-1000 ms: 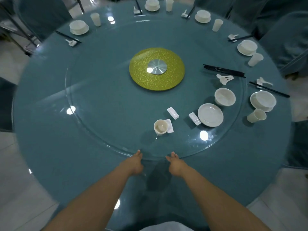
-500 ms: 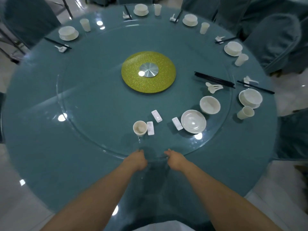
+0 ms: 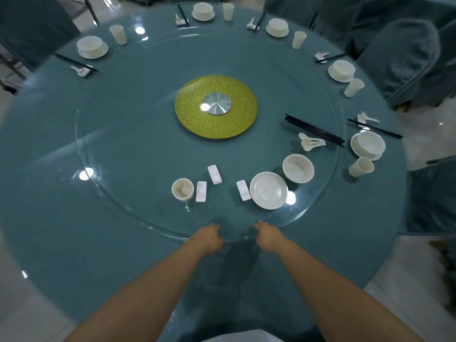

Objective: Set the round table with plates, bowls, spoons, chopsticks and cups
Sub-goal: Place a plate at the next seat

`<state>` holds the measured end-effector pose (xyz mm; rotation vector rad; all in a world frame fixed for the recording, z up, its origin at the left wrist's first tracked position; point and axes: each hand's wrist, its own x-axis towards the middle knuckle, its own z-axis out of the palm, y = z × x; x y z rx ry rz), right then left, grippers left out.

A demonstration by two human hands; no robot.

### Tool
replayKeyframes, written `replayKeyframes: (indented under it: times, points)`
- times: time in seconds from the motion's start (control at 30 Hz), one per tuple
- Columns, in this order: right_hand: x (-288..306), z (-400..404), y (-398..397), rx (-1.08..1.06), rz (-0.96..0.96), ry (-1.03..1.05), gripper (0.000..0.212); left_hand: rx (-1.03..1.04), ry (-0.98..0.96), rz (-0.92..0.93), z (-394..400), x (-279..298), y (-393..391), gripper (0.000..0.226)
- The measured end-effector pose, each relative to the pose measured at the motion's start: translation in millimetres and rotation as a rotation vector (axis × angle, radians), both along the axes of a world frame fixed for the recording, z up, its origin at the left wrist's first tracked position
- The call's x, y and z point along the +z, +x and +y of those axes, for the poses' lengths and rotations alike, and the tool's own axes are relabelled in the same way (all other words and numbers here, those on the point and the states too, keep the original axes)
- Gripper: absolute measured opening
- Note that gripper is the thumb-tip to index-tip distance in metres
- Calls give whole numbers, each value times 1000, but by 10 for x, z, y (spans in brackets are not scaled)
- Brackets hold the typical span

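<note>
My left hand [image 3: 207, 239] and my right hand [image 3: 269, 236] grip the near rim of the glass turntable [image 3: 103, 193], fingers curled over its edge. On the glass near me stand a white cup [image 3: 182, 190], three white chopstick rests [image 3: 201, 191], a stack of plates [image 3: 268, 190] and a stack of bowls [image 3: 298, 168]. Farther right on the glass lie white spoons [image 3: 311, 142] and a bundle of black chopsticks [image 3: 313, 130].
Several finished place settings ring the teal table [image 3: 61, 230], the nearest at the right with a bowl on a plate [image 3: 367, 145], a cup [image 3: 361, 167] and chopsticks [image 3: 375, 128]. A yellow disc [image 3: 216, 107] marks the centre. Covered chairs [image 3: 399, 58] stand around.
The turntable has rotated so the cup, rests, plates and bowls slid left relative to the outer settings. Both hands stay on the rim, fingers more curled.
</note>
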<state>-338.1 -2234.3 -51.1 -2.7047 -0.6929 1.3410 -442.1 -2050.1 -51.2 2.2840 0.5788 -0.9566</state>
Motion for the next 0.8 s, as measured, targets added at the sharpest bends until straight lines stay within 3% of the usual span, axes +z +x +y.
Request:
replayKeyframes:
  times: [0.27,0.63,0.7,0.8]
  points:
    - [-30,69,40,-99,9,23,46,13,-13,-75,80,-48,19,43]
    - [-92,180,88,-36,-14,-55,42,83,117,-38,189,-93,-3,33]
    - [-135,219,71,-157,-54,-17,28,119,139,-34,205,-74,40,30]
    - [-134,241,122,-545,-112,83,20,191,152,-71,220,-36,194,26]
